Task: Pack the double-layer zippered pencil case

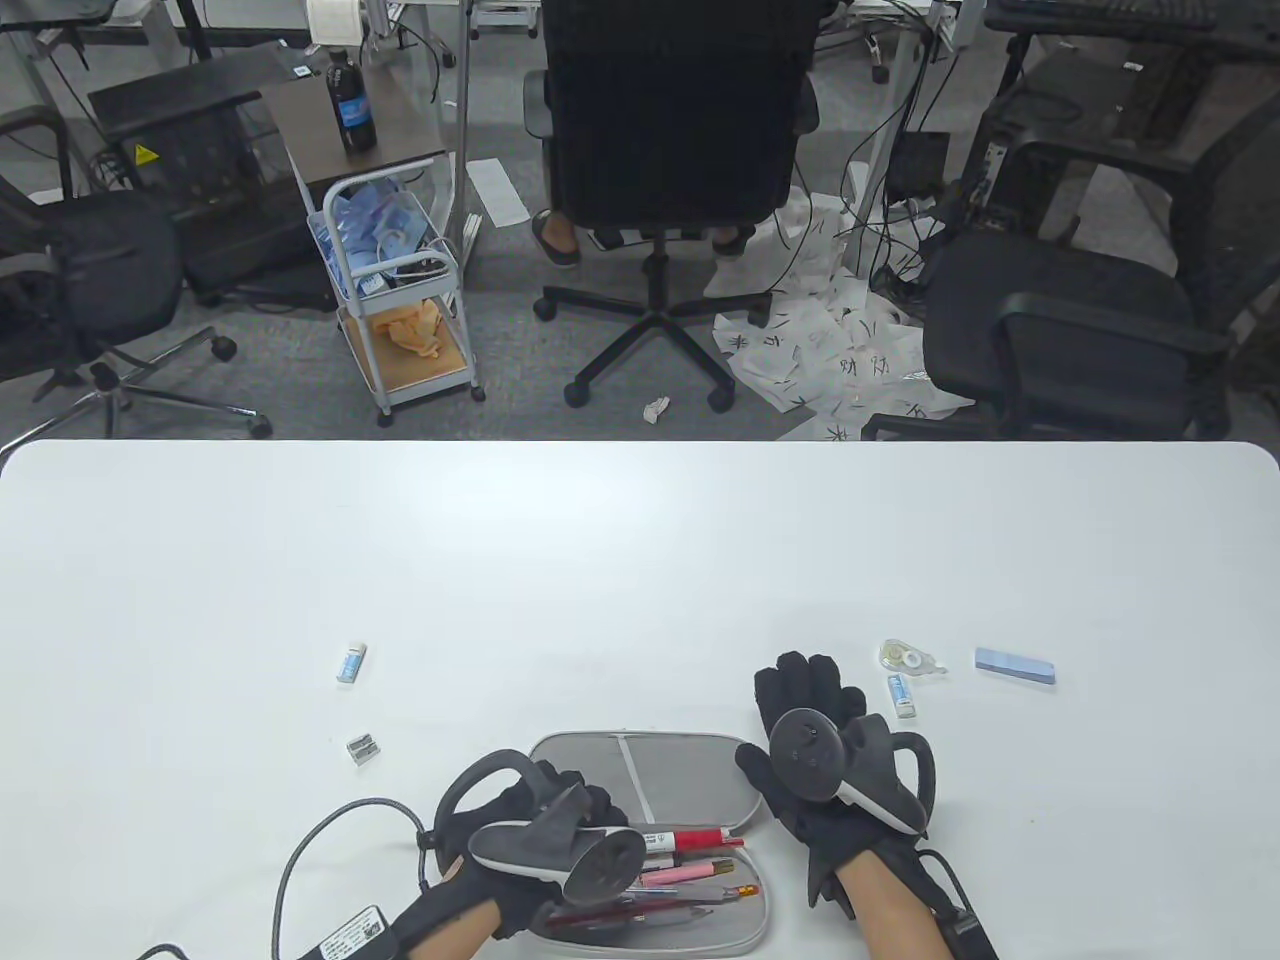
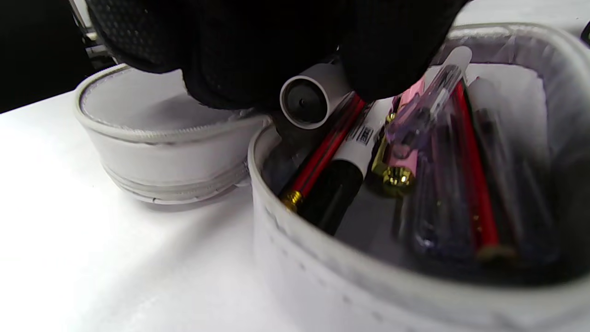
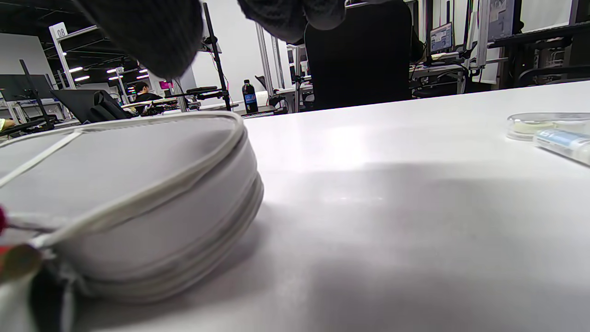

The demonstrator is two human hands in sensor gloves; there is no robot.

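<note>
One grey oval zippered fabric pencil case [image 1: 650,770] is laid open at the surface's near edge, its near half filled with red, pink and black pens [image 1: 690,868]. A grey marker barrel [image 2: 309,97] is pinched by the left hand [image 1: 520,840]. The right hand [image 1: 815,750] is rested flat, fingers straight. Farther out, two small blue-labelled tubes [image 1: 352,662] [image 1: 901,693], one metal sharpener [image 1: 363,748], one clear correction-tape dispenser [image 1: 910,656] and one blue rectangular eraser [image 1: 1015,666] are spread; beyond is open white surface [image 1: 640,540].

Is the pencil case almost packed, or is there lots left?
Partly. Pens and pencils already lie in the open grey zippered pencil case. The left hand is down among them; its grip is hidden. The right hand rests open beside the case. Two small blue-labelled erasers, a metal sharpener, clear correction tape and a pale blue block wait outside.
</note>
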